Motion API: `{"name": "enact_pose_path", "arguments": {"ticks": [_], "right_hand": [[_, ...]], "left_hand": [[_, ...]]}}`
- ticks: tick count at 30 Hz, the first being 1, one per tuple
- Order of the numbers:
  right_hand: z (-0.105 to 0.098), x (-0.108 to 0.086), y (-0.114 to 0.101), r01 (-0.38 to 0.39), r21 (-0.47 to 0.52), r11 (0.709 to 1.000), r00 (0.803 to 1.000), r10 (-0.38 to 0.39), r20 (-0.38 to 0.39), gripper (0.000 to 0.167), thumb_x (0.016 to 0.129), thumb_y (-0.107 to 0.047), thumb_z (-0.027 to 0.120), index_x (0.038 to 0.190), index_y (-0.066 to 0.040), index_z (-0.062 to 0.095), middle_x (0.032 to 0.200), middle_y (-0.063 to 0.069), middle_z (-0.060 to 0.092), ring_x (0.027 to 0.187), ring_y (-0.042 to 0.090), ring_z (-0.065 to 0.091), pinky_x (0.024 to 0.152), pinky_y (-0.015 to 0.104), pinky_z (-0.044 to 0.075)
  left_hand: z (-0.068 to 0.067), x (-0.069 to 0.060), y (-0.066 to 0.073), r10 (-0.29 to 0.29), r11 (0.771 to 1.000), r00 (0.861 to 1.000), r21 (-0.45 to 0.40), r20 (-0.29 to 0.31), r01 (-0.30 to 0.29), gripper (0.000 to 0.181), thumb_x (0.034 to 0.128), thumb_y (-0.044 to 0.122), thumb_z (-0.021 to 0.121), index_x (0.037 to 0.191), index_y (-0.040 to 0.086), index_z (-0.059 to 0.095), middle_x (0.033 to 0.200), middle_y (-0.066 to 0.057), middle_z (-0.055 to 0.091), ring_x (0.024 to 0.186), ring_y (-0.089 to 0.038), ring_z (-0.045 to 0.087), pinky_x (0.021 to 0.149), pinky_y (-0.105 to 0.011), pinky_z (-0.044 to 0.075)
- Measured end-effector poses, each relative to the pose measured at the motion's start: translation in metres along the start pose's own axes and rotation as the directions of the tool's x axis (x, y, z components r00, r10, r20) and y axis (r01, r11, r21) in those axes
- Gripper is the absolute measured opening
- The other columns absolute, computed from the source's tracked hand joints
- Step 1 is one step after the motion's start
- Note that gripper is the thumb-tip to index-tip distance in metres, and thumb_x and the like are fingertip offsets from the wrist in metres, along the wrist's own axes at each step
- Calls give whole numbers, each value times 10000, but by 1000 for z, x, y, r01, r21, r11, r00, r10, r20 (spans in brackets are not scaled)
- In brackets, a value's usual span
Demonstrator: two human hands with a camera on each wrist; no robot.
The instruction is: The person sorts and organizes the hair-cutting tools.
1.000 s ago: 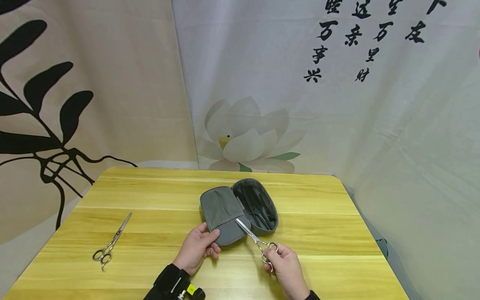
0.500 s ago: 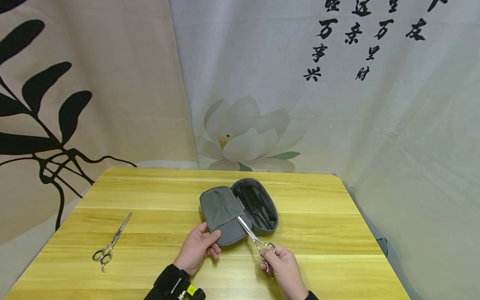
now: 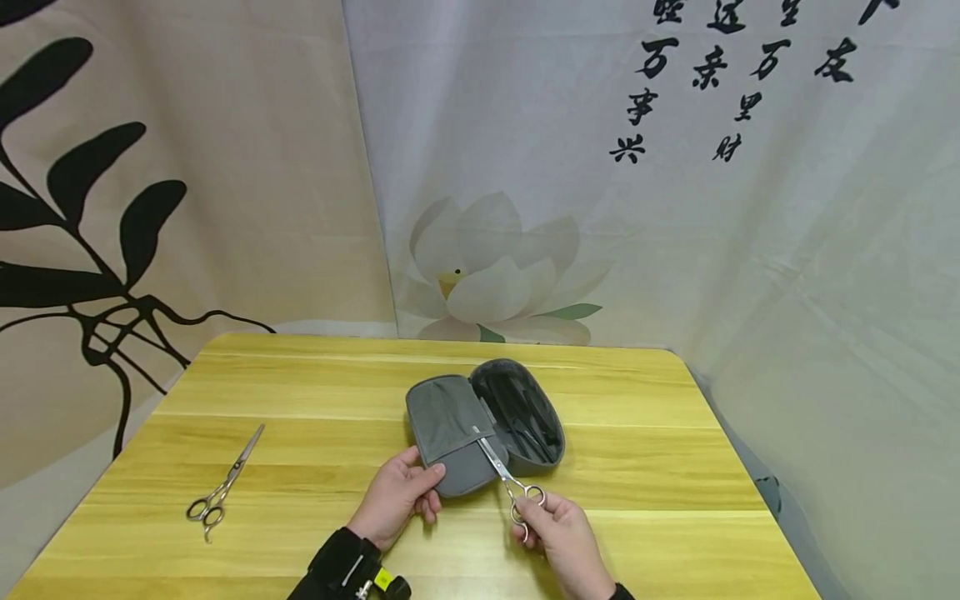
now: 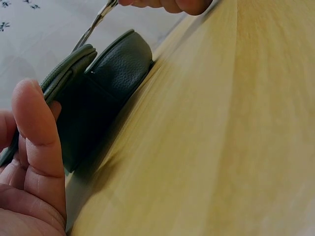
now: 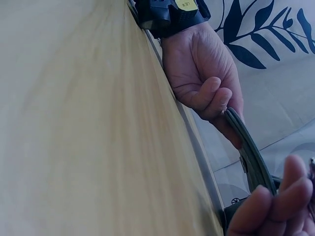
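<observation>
The whole thing hangs on a blade tip and a pocket edge. On the bench (image 3: 660,467) a grey case (image 3: 534,467) lies unfolded, its lid (image 3: 463,473) tilted up on the person's left, dark tools (image 3: 512,400) in the half on the right. The left hand (image 3: 393,500) pinches the lid's near corner, thumb on the inner face. The right hand (image 3: 562,533) sits just off the case's near side, gripping silver scissors (image 3: 495,462) by the finger loops.

Those scissors point away from the person and leftward, their long axis slanting over the lid's bare lower part, tip just past the edge of the pocket (image 3: 450,417); the tip looks to be behind the fabric, though I can't swear to it. The left hand touches the case; the right reaches it only through the scissors. A second pair of scissors (image 3: 237,465) lies well left of the case, far from both hands.

I see no brand on the case or scissors. A yellow tag (image 3: 383,579) on the left cuff is too small to read. Beyond the case, the brushed characters (image 3: 641,108) on the backdrop include 万事兴 and 万里财.
</observation>
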State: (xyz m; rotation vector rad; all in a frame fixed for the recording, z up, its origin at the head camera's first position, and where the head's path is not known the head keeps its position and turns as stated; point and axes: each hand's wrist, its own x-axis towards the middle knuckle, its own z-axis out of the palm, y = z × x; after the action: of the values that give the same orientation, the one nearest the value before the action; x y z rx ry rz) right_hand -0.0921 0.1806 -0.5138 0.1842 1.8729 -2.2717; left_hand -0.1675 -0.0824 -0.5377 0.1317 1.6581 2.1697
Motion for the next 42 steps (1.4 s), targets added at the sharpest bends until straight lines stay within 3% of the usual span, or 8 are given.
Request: {"name": "enact_pose_path", "arguments": {"ticks": [9, 16, 25, 28, 31, 36, 39, 42], "right_hand": [[-1, 2, 3, 0, -4, 1000, 997, 0, 82, 126, 1037, -172, 697, 954, -80, 676, 793, -51, 758, 663, 21, 609, 693, 190, 571], [-3, 4, 7, -13, 4, 1000, 982, 12, 191, 159, 1051, -150, 680, 1113, -5, 697, 905, -53, 794, 736, 20, 667, 745, 177, 589], [-5, 5, 9, -19, 40, 999, 965, 8, 261, 15, 1058, -92, 651, 1057, -78, 643, 909, -67, 788, 745, 7, 672, 764, 200, 611], [-5, 6, 10, -36, 46, 998, 964, 22, 265, 114, 1048, -102, 673, 1078, -121, 565, 915, -78, 788, 744, 6, 679, 772, 207, 617], [-6, 7, 11, -47, 49, 998, 960, 32, 277, 209, 1048, -101, 676, 1203, -59, 541, 916, -68, 798, 742, 4, 693, 768, 197, 616], [-8, 8, 12, -33, 79, 996, 923, 0, 386, 304, 1075, -49, 613, 1347, 51, 524, 959, -60, 801, 799, -2, 720, 791, 180, 616], [-9, 7, 13, -22, 107, 994, 894, -28, 448, 253, 1087, -27, 580, 1328, 45, 552, 1005, -61, 801, 855, 6, 740, 814, 179, 617], [-10, 7, 13, -18, 121, 992, 885, -41, 465, 211, 1091, -24, 569, 1298, 18, 574, 1019, -57, 806, 873, 12, 749, 814, 186, 621]], "left_hand": [[1, -1, 3, 0, 1000, 999, 17, 36, 0, 752, 1073, 176, 661, 1634, -92, 238, 665, 36, 689, 532, -70, 645, 527, -230, 577], [0, -2, 3, 15, 999, 997, 32, 75, -18, 624, 1074, 163, 654, 1529, -135, 348, 680, 39, 676, 559, -58, 641, 516, -218, 563], [-1, -2, 1, 30, 998, 992, 50, 120, -36, 594, 1071, 139, 650, 1509, -153, 375, 644, 58, 664, 508, -44, 609, 479, -198, 524], [-2, -2, 1, 32, 997, 991, 60, 134, -41, 601, 1065, 132, 654, 1511, -158, 374, 616, 71, 648, 483, -33, 587, 458, -188, 502], [-2, -2, 1, 24, 997, 990, 71, 138, -34, 592, 1063, 129, 659, 1510, -148, 386, 589, 73, 630, 466, -34, 569, 442, -187, 484], [-3, -2, 1, -3, 996, 989, 94, 150, -12, 534, 1056, 135, 670, 1464, -117, 435, 579, 76, 614, 454, -37, 548, 431, -185, 466], [-4, -2, 1, -9, 995, 985, 101, 170, -8, 476, 1056, 133, 670, 1424, -92, 469, 596, 79, 619, 456, -34, 546, 432, -182, 464], [-5, -2, 1, -6, 994, 982, 105, 191, -14, 435, 1062, 133, 661, 1403, -77, 490, 605, 85, 623, 456, -28, 545, 434, -178, 464]]}}
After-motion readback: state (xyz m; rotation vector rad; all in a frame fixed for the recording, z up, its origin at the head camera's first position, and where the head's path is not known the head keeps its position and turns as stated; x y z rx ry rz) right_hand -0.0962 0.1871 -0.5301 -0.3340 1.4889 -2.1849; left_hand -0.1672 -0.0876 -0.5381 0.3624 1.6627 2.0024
